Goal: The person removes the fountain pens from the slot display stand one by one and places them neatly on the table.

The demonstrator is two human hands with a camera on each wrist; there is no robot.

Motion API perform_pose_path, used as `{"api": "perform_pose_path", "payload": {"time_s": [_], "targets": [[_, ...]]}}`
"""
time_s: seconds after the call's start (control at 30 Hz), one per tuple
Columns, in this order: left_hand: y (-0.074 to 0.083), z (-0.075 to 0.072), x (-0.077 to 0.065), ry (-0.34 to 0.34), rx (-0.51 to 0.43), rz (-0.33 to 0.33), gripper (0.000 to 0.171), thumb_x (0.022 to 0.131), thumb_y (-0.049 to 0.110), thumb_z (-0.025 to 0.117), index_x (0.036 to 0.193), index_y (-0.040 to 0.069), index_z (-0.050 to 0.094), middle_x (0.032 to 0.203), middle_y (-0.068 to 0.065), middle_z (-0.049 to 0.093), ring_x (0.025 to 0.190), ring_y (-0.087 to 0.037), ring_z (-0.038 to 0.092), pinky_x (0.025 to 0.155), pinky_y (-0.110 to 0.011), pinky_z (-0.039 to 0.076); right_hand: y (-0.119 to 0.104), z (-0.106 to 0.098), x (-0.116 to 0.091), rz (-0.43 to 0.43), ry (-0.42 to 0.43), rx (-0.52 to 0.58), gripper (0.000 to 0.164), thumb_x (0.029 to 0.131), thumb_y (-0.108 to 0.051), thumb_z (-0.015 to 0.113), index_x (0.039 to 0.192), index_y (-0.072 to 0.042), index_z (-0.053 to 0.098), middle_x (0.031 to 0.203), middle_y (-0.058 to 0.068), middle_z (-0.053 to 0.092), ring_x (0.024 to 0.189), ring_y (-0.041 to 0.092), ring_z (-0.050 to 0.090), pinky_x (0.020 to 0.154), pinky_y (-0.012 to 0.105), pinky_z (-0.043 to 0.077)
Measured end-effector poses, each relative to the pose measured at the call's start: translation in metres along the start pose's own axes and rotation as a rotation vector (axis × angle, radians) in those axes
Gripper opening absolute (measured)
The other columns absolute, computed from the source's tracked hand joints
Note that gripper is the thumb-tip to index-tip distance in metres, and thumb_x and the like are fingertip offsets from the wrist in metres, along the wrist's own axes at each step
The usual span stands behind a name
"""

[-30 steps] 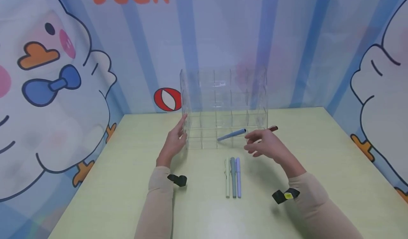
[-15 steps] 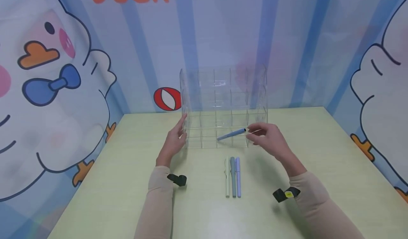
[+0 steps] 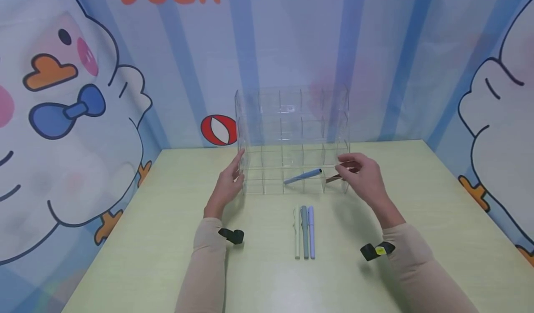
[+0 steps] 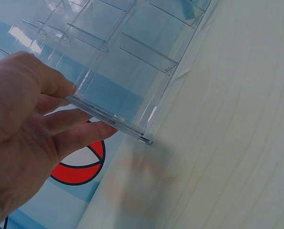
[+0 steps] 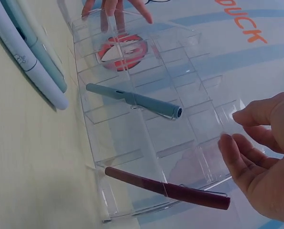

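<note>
Over the lower right of the clear acrylic rack (image 3: 272, 157) is my right hand (image 3: 362, 176). A dark red pen (image 5: 166, 188) slants in the rack's lower right corner. In the right wrist view my right fingertips are slightly parted and apart from this pen; in the head view the hand partly covers it. My left hand (image 3: 226, 186) rests against the rack's left side, its fingers (image 4: 92, 136) fairly straight along the outer wall and its thumb at the front edge. A blue pen (image 3: 302, 176) lies slanted in a bottom compartment, left of the red one.
Three pens lie side by side on the pale table (image 3: 137, 239) before the rack: a cream pen (image 3: 297, 234), a grey-green pen (image 3: 305, 233) and a lilac pen (image 3: 312, 233). A printed duck backdrop (image 3: 292, 35) stands close behind the rack.
My right hand has moved right and slightly away from me, carrying the dark red pen to the rack's lower right, where its fingers have parted from it. My left hand has stayed put.
</note>
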State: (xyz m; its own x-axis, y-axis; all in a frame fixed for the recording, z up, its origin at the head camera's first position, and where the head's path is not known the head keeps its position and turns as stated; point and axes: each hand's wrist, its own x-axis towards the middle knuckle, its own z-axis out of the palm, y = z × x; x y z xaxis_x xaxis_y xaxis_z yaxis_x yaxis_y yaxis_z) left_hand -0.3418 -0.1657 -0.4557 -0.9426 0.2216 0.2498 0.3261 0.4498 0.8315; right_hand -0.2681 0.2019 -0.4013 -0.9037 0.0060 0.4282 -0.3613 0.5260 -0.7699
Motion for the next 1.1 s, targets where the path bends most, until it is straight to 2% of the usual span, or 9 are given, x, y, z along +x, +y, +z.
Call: {"api": "perform_pose_path", "payload": {"time_s": [0.3,0.4,0.47,0.57,0.7,0.83,0.97,1.03,1.1], "targets": [[-0.001,0.001,0.001,0.006,0.007,-0.007,0.076,0.1,0.002,0.05,0.16,0.037,0.02,0.165,-0.003,0.021,0.144,-0.034,0.033,0.11,-0.052,0.039,0.009,-0.002,0.002,0.015,0.156,0.004,0.031,0.095,-0.015,0.066,0.122,0.002,0.066,0.118,0.016,0.063,0.106,0.03,0.065,0.08,0.016,0.048],[0.0,0.001,0.0,0.008,0.01,-0.013,0.077,0.1,0.002,0.05,0.16,0.039,0.02,0.165,-0.002,0.021,0.144,-0.034,0.034,0.11,-0.051,0.039,0.012,-0.004,0.003,0.023,0.204,-0.003,0.032,0.094,-0.014,0.068,0.122,0.001,0.066,0.121,0.017,0.062,0.111,0.031,0.063,0.083,0.027,0.051],[0.0,0.001,0.0,0.01,0.014,-0.012,0.077,0.1,0.001,0.05,0.16,0.039,0.02,0.165,-0.002,0.021,0.144,-0.034,0.034,0.11,-0.051,0.039,0.013,-0.004,0.004,0.017,0.221,-0.014,0.034,0.093,-0.012,0.069,0.123,0.002,0.066,0.123,0.018,0.06,0.115,0.033,0.061,0.088,0.038,0.052],[0.001,0.001,-0.001,0.012,0.017,0.0,0.078,0.099,-0.002,0.05,0.16,0.036,0.02,0.165,-0.003,0.021,0.144,-0.034,0.035,0.11,-0.05,0.039,0.014,-0.004,0.004,0.015,0.207,-0.027,0.038,0.091,-0.01,0.069,0.126,0.003,0.063,0.129,0.02,0.057,0.121,0.037,0.056,0.096,0.051,0.048],[0.001,0.001,-0.001,0.011,0.014,0.015,0.078,0.099,-0.004,0.049,0.161,0.033,0.02,0.165,-0.005,0.022,0.144,-0.035,0.034,0.111,-0.049,0.038,0.015,-0.004,0.004,0.068,0.166,-0.047,0.045,0.091,-0.01,0.067,0.133,0.004,0.059,0.136,0.022,0.052,0.127,0.041,0.05,0.102,0.057,0.043],[0.001,0.001,-0.001,0.009,0.009,0.021,0.077,0.098,-0.004,0.049,0.161,0.031,0.021,0.164,-0.008,0.023,0.143,-0.037,0.035,0.11,-0.05,0.039,0.016,-0.005,0.003,0.18,0.119,-0.017,0.053,0.093,-0.012,0.064,0.142,0.002,0.051,0.143,0.023,0.047,0.13,0.039,0.05,0.096,0.053,0.05],[0.002,0.001,-0.001,0.011,0.006,0.016,0.078,0.098,-0.005,0.049,0.161,0.033,0.021,0.164,-0.007,0.022,0.143,-0.037,0.035,0.11,-0.049,0.039,0.02,-0.002,0.003,0.278,0.07,0.053,0.065,0.094,-0.012,0.062,0.152,0.0,0.036,0.145,0.022,0.046,0.124,0.036,0.055,0.08,0.033,0.059],[0.003,0.001,-0.001,0.011,0.006,0.007,0.079,0.098,-0.005,0.049,0.16,0.035,0.021,0.165,-0.006,0.022,0.143,-0.036,0.035,0.11,-0.048,0.039,0.024,0.0,0.004,0.307,0.06,0.074,0.068,0.094,-0.012,0.062,0.153,-0.001,0.031,0.143,0.022,0.048,0.12,0.035,0.056,0.072,0.023,0.057],[0.003,0.001,0.0,0.012,0.01,0.0,0.079,0.099,-0.004,0.049,0.16,0.036,0.021,0.165,-0.004,0.022,0.144,-0.034,0.035,0.111,-0.047,0.039,0.027,0.002,0.006,0.323,0.06,0.076,0.07,0.093,-0.012,0.062,0.154,0.0,0.029,0.14,0.023,0.049,0.117,0.035,0.057,0.069,0.017,0.055]]}}
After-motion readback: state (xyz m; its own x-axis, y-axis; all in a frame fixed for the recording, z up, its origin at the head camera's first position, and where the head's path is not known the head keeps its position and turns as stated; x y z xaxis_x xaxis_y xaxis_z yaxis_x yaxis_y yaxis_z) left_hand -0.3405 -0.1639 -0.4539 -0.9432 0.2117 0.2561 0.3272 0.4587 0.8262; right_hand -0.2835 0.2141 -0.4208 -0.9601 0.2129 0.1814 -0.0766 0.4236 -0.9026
